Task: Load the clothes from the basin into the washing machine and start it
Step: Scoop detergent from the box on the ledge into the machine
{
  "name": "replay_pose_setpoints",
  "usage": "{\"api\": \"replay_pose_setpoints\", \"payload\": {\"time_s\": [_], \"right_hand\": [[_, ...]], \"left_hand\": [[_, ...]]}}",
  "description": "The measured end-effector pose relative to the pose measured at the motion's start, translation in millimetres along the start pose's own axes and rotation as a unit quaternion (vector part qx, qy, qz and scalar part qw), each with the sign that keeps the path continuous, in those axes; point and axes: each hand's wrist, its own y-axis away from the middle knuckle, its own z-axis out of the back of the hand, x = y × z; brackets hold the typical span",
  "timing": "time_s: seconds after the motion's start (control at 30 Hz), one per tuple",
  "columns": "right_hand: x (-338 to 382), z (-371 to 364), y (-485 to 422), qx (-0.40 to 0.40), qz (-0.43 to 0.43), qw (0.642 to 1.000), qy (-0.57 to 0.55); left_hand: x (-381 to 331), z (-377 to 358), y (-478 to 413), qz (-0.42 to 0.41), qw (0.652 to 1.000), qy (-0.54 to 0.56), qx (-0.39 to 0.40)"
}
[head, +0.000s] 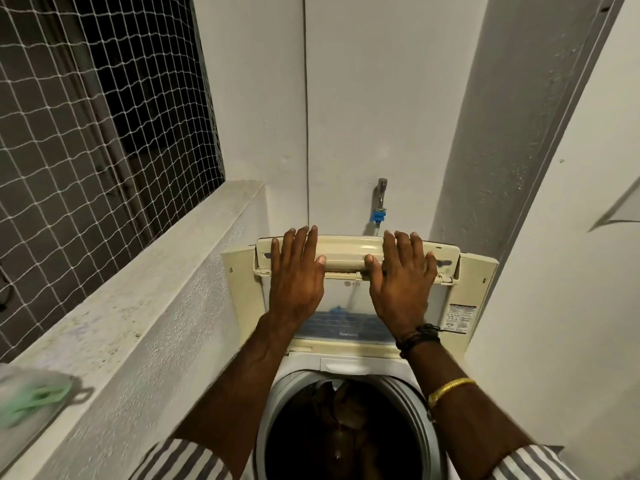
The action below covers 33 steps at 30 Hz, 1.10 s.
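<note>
head view shows the left hand (294, 282) and right hand (401, 282) flat, fingers straight, on the raised lid (349, 249), clothes (346, 420) in the drum (277, 407) below them: loading seems done, next the lid must come down.

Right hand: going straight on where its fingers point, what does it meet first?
Likely the white wall behind the washer; the right hand lies flat on the raised lid, fingertips at its top edge. Depth unclear.

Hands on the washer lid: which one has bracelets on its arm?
The right hand: black bands circle its wrist and a gold bangle sits further up the forearm. The left hand, flat on the same lid, has a bare wrist.
</note>
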Motion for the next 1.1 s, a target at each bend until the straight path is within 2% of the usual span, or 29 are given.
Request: {"api": "replay_pose_setpoints", "payload": {"time_s": [0.33,0.57,0.7,0.8,0.93,1.1], "right_hand": [[2,25,38,-0.026,0.011,0.999,-0.020],[14,46,56,-0.027,-0.021,0.999,-0.007],[25,57,59,-0.018,-0.029,0.999,0.014],[37,62,66,-0.012,-0.004,1.000,0.025],[39,72,82,-0.002,0.026,0.998,0.055],[38,86,104,0.015,0.043,0.996,0.072]], "left_hand": [[-17,25,40,0.019,1.000,-0.012,-0.009],[-23,38,63,0.038,0.999,-0.008,-0.024],[-34,47,73,0.067,0.994,-0.055,-0.058],[-44,50,83,0.079,0.991,-0.038,-0.098],[-46,59,100,0.058,0.993,-0.020,-0.099],[-36,71,120,0.014,0.997,-0.029,-0.064]]}}
